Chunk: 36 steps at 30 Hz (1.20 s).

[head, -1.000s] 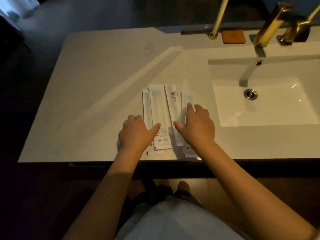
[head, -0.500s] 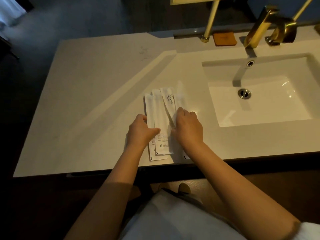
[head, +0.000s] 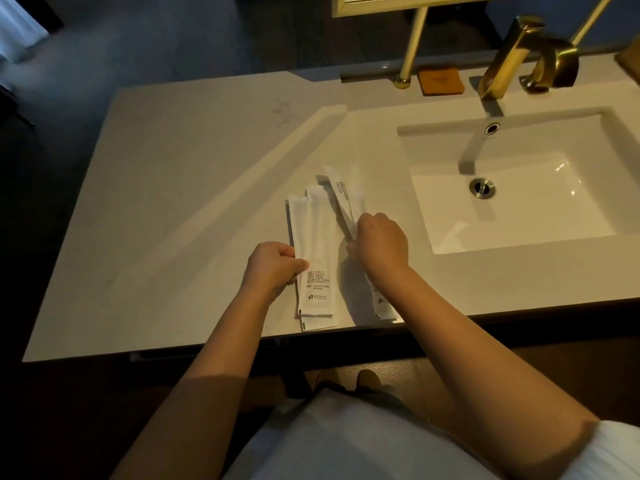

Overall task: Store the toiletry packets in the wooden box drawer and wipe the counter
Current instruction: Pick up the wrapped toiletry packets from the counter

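Several long white toiletry packets lie near the front edge of the pale counter (head: 180, 202). My left hand (head: 273, 268) pinches the left pair of packets (head: 317, 244) at their left edge, thumb on top. My right hand (head: 379, 245) is closed on the right packets (head: 343, 199), one printed "BRUSHING TEETH", and tilts their far ends up off the counter. The near ends of the right packets are partly hidden under my right wrist. No wooden box or drawer is in view.
A white rectangular sink (head: 512, 199) with a metal drain is set into the counter at the right. A gold faucet (head: 519, 53) stands behind it, beside an orange-brown pad (head: 440, 81) and a gold mirror leg (head: 410, 46). Dark floor lies to the left.
Both hands went from lying flat on the packets to gripping them. The packets have split into a left pair and a right group, and the right group has lifted at its far end.
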Each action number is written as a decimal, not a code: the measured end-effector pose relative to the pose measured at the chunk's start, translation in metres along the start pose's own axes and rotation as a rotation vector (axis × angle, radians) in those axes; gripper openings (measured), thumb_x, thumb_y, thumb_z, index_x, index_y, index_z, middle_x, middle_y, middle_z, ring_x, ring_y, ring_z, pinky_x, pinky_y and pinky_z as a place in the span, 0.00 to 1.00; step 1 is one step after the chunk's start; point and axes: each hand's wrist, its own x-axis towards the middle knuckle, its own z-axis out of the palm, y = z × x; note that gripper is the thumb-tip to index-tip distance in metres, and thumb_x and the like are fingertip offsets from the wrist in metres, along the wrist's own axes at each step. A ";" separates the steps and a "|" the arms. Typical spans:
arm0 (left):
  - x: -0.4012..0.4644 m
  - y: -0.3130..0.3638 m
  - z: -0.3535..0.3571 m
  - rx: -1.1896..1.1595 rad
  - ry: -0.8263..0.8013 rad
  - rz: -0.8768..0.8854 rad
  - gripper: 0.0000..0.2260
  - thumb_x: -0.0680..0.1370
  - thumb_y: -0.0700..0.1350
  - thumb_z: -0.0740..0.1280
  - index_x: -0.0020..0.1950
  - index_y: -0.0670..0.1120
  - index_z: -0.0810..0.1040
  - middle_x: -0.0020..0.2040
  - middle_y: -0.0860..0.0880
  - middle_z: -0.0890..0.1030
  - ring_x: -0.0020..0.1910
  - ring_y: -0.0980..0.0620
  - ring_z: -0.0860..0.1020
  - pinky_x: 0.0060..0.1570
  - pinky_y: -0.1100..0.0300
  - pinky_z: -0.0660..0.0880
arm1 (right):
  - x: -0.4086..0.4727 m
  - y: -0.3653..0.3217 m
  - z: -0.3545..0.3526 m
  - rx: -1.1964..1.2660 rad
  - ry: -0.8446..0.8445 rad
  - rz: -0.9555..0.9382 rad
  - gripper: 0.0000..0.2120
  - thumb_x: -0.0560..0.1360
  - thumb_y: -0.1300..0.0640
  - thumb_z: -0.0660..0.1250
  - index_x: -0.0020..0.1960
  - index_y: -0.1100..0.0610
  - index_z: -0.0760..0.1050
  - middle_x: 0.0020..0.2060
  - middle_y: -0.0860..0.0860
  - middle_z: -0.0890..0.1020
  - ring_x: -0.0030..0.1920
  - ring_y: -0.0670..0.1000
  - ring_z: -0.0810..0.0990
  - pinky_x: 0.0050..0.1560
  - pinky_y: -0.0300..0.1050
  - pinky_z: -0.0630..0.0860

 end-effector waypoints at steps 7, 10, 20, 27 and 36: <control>-0.008 0.015 0.009 0.187 0.008 0.087 0.12 0.71 0.46 0.72 0.36 0.44 0.72 0.34 0.47 0.77 0.31 0.51 0.77 0.28 0.61 0.71 | -0.002 -0.004 0.006 -0.120 -0.002 -0.049 0.06 0.76 0.64 0.63 0.52 0.64 0.75 0.52 0.59 0.76 0.50 0.58 0.76 0.39 0.43 0.66; -0.010 0.016 0.012 0.150 -0.037 0.083 0.08 0.71 0.43 0.72 0.41 0.45 0.74 0.40 0.47 0.80 0.38 0.50 0.80 0.29 0.62 0.73 | 0.003 0.002 -0.002 -0.026 -0.024 -0.017 0.08 0.75 0.61 0.65 0.52 0.64 0.75 0.49 0.59 0.78 0.47 0.59 0.78 0.38 0.44 0.66; -0.017 0.007 0.009 -0.227 -0.101 -0.039 0.04 0.73 0.34 0.69 0.39 0.42 0.80 0.41 0.42 0.83 0.39 0.49 0.82 0.39 0.61 0.81 | 0.010 0.067 -0.024 0.599 -0.284 0.374 0.10 0.68 0.63 0.70 0.46 0.69 0.79 0.36 0.59 0.79 0.38 0.58 0.78 0.42 0.49 0.77; -0.036 0.012 0.031 -0.295 -0.118 0.065 0.02 0.73 0.35 0.69 0.42 0.39 0.82 0.43 0.39 0.83 0.46 0.42 0.83 0.49 0.51 0.80 | -0.032 0.109 -0.038 0.939 -0.242 0.392 0.03 0.70 0.66 0.70 0.39 0.60 0.79 0.35 0.55 0.81 0.36 0.52 0.79 0.39 0.44 0.77; -0.086 0.009 0.095 -0.018 -0.363 0.332 0.07 0.73 0.38 0.69 0.37 0.49 0.82 0.36 0.53 0.85 0.37 0.56 0.83 0.35 0.65 0.76 | -0.154 0.167 -0.045 1.049 0.082 0.580 0.09 0.72 0.67 0.68 0.46 0.54 0.76 0.39 0.48 0.82 0.38 0.43 0.81 0.30 0.29 0.74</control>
